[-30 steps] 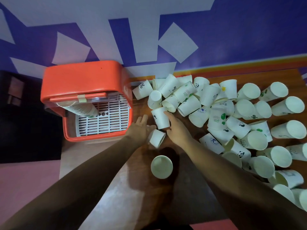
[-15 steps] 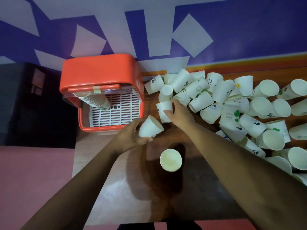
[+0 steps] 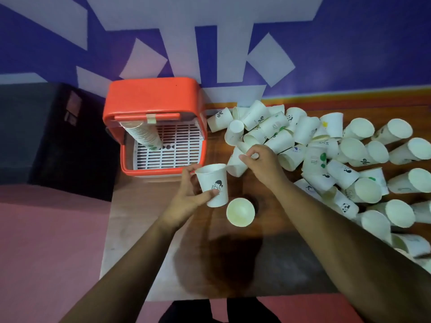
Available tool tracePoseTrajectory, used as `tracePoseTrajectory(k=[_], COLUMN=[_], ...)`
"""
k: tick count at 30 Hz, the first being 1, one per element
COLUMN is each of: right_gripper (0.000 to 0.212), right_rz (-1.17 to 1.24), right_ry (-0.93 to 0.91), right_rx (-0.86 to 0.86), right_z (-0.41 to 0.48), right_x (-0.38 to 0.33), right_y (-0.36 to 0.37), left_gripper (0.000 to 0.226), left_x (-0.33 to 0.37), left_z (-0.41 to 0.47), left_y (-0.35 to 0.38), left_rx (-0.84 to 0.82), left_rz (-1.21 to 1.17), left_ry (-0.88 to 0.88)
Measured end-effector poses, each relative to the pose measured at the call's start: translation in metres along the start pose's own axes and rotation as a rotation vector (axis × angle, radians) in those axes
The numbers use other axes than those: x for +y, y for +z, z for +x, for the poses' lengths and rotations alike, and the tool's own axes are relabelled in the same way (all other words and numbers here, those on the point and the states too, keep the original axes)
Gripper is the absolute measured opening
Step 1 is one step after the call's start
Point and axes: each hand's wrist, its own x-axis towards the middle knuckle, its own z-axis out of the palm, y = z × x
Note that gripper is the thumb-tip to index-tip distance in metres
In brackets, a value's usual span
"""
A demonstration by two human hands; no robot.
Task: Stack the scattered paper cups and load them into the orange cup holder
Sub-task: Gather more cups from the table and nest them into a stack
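Fingers of the left hand curl round a printed cup, held upright. The right hand pinches the end of a second cup at the pile's edge. A lone cup stands mouth up on the tabletop just beside them. The orange cup holder already carries one stack. With the scattered pile so large, most of the work looks undone.

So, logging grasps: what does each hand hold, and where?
Left hand grips a printed cup by its side wall; right hand pinches a second cup's wall.
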Motion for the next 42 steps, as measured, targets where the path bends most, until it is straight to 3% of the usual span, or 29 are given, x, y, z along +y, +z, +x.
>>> tracePoseTrajectory(k=[5, 9, 15, 18, 22, 26, 27, 32, 42], right_gripper=[0.030, 0.014, 0.041, 0.052, 0.070, 0.078, 0.078, 0.080, 0.094], right_rz=[0.162, 0.221, 0.292, 0.313, 0.239, -0.006, -0.052, -0.287, -0.175], right_ry=[0.110, 0.184, 0.208, 0.190, 0.125, 0.085, 0.073, 0.003, 0.147], right_rx=[0.126, 0.155, 0.220, 0.211, 0.079, -0.055, -0.070, -0.140, -0.117], right_z=[-0.058, -0.101, -0.137, -0.146, -0.156, -0.160, -0.160, -0.162, -0.182], right_x=[-0.001, 0.006, 0.013, 0.007, 0.005, 0.008, 0.009, 0.022, 0.075], right_y=[-0.054, -0.076, -0.078, -0.076, -0.060, -0.039, -0.033, -0.004, -0.033], left_gripper=[0.080, 0.093, 0.072, 0.079, 0.097, 0.070, 0.072, 0.096, 0.070], left_x=[0.000, -0.008, -0.039, -0.052, -0.066, -0.071, -0.071, -0.076, -0.057], left_z=[-0.014, -0.019, -0.011, -0.010, -0.010, -0.014, -0.014, -0.012, -0.012], left_y=[0.033, 0.045, 0.047, 0.046, 0.037, 0.040, 0.040, 0.046, 0.113], left_rx=[-0.153, -0.223, -0.194, -0.242, -0.399, -0.207, -0.182, -0.178, -0.316], left_rz=[0.214, 0.328, 0.645, 0.778, 0.585, 0.009, -0.069, -0.118, 0.034], left_ry=[0.087, 0.092, 0.222, 0.200, -0.056, -0.357, -0.418, -0.457, -0.505])
